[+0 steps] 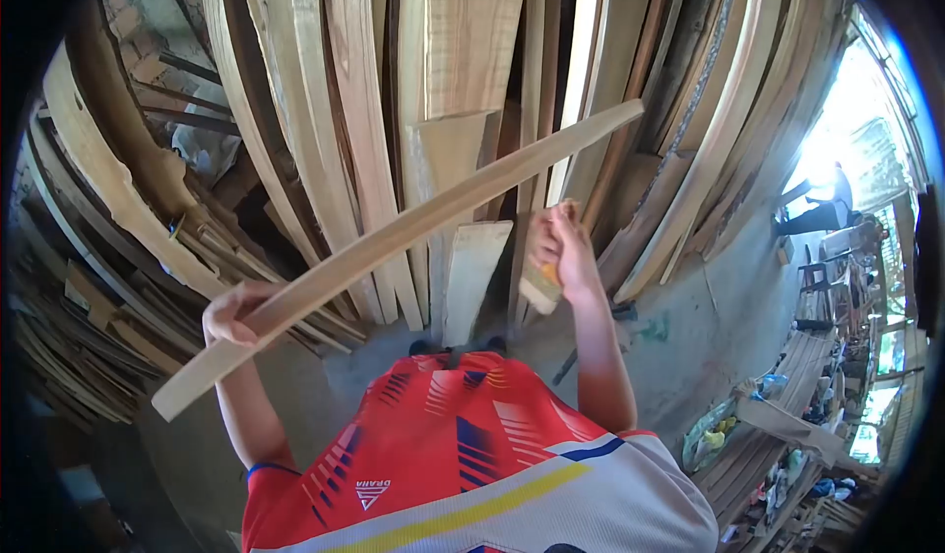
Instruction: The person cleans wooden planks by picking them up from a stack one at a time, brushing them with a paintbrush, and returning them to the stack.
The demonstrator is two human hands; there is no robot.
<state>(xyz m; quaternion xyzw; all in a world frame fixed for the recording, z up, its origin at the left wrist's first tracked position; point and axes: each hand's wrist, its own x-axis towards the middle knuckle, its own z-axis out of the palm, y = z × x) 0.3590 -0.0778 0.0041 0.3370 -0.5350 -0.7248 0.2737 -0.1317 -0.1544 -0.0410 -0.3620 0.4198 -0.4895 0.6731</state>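
A long, narrow wooden strip [423,228] runs diagonally in front of me, its lower end at the left and its far end at the upper right. My left hand [241,315] is wrapped round it near the lower end. On the right, my right hand [561,248] is closed on a small block [539,289] with a pale edge and an orange-yellow part; it is apart from the strip. Behind the strip, many boards [472,41] lean upright, and a short pale board [477,268] stands below it.
Stacked offcuts [79,356] lie at the far left. To the right are a cluttered wooden bench [758,455], grey floor [679,327] and a person [835,199] near a bright opening. Brickwork shows at the upper left.
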